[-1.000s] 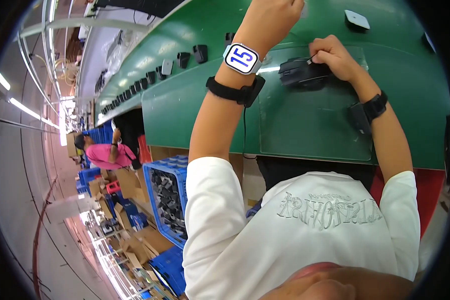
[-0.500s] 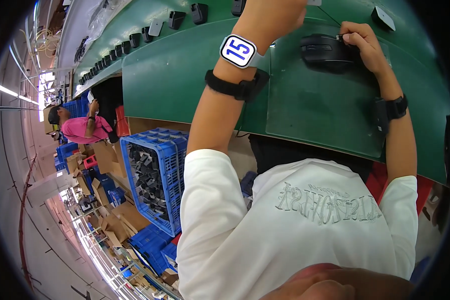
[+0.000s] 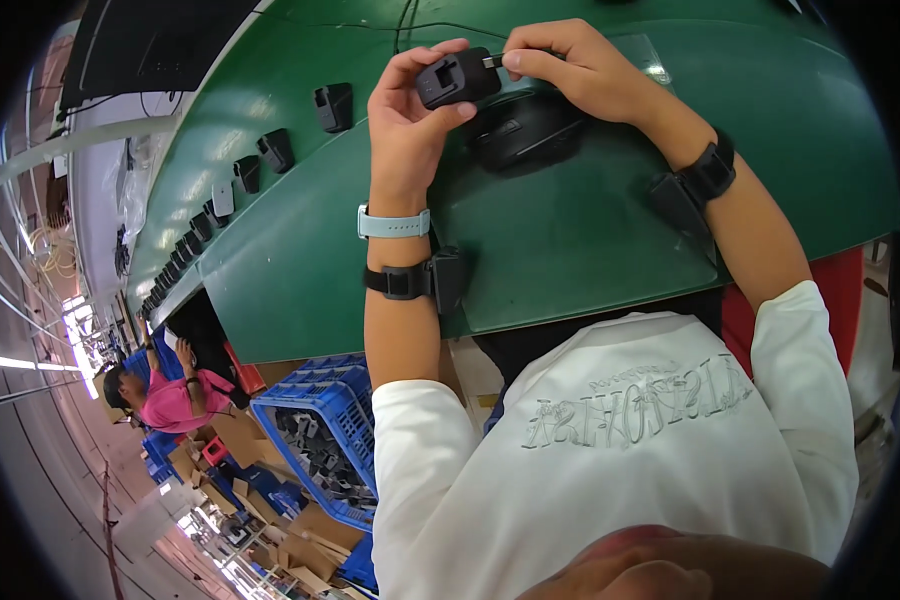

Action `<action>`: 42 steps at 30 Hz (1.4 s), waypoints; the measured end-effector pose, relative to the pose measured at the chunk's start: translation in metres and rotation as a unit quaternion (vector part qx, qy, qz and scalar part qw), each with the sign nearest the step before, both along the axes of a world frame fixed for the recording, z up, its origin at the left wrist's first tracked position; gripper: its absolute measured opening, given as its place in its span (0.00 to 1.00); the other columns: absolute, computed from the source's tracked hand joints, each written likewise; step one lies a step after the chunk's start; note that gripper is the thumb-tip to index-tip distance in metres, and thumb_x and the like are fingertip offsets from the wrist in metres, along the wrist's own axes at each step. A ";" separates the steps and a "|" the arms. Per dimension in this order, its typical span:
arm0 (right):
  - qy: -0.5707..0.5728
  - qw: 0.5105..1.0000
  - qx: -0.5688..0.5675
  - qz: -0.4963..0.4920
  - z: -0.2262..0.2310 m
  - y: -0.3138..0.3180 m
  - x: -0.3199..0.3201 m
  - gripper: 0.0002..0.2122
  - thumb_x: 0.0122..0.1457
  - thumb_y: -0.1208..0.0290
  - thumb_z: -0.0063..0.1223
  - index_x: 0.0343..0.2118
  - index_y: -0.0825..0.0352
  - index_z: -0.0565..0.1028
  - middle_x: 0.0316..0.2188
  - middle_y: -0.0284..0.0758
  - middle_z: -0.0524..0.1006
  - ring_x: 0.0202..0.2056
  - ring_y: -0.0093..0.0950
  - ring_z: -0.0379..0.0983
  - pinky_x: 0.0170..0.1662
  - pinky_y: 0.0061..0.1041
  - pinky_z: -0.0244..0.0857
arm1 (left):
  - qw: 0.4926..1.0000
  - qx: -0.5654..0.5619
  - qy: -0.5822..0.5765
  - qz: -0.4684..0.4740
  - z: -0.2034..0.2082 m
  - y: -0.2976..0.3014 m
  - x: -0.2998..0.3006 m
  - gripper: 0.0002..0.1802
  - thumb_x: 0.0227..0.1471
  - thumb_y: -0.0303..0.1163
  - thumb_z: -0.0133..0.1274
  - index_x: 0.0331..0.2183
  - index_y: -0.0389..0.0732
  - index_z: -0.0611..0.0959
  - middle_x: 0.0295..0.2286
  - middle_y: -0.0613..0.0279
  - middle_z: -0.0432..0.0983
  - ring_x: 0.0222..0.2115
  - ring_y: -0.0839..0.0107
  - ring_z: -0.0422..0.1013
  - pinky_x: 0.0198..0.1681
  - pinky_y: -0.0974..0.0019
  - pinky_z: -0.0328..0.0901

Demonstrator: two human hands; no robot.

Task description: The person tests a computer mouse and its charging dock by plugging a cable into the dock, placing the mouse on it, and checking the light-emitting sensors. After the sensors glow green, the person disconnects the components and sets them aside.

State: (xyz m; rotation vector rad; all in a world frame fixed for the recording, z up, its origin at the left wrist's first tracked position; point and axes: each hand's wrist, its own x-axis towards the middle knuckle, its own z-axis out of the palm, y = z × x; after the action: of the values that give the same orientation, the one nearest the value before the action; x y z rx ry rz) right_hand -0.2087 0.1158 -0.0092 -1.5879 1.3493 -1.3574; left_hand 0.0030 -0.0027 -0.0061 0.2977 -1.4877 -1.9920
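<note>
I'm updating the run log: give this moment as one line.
left hand: holds black device | right hand: holds plug at device | mouse: on mat

Black plastic box-shaped device, recessed face toward the viewer, held tilted, beyond and left of the black computer mouse; black cable end with silvery metal plug, overlapping the device's edge, insertion unclear
</note>
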 end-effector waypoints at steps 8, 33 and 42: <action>0.115 0.989 0.081 0.043 0.011 -0.003 -0.005 0.10 0.62 0.66 0.58 0.38 0.69 0.79 0.31 0.41 0.80 0.31 0.30 0.76 0.37 0.29 0.68 | 0.998 -0.057 -0.018 0.014 -0.004 -0.005 0.005 0.32 0.37 0.08 0.64 0.46 0.38 0.75 0.54 0.48 0.74 0.52 0.62 0.75 0.56 0.62 0.72; 0.192 0.960 -0.205 0.015 0.019 0.004 0.003 0.27 0.48 0.65 0.67 0.52 0.65 0.75 0.47 0.39 0.74 0.50 0.38 0.70 0.59 0.35 0.62 | 0.974 -0.044 -0.121 0.188 0.011 -0.006 0.005 0.24 0.49 0.26 0.69 0.45 0.33 0.76 0.36 0.53 0.82 0.26 0.73 0.76 0.30 0.72 0.71; 0.161 0.980 0.005 0.121 0.003 0.002 -0.001 0.34 0.36 0.73 0.59 0.54 0.68 0.72 0.49 0.41 0.74 0.52 0.38 0.71 0.61 0.31 0.61 | 0.968 0.220 0.120 0.007 0.011 -0.009 0.007 0.26 0.69 0.41 0.40 0.58 0.32 0.72 0.55 0.42 0.71 0.44 0.53 0.72 0.48 0.55 0.70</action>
State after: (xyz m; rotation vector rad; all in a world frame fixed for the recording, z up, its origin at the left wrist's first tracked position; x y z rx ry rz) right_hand -0.2092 0.1181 -0.0066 -1.9554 1.2878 -0.9766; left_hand 0.0101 -0.0112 0.0048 0.2359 -0.8833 -2.2442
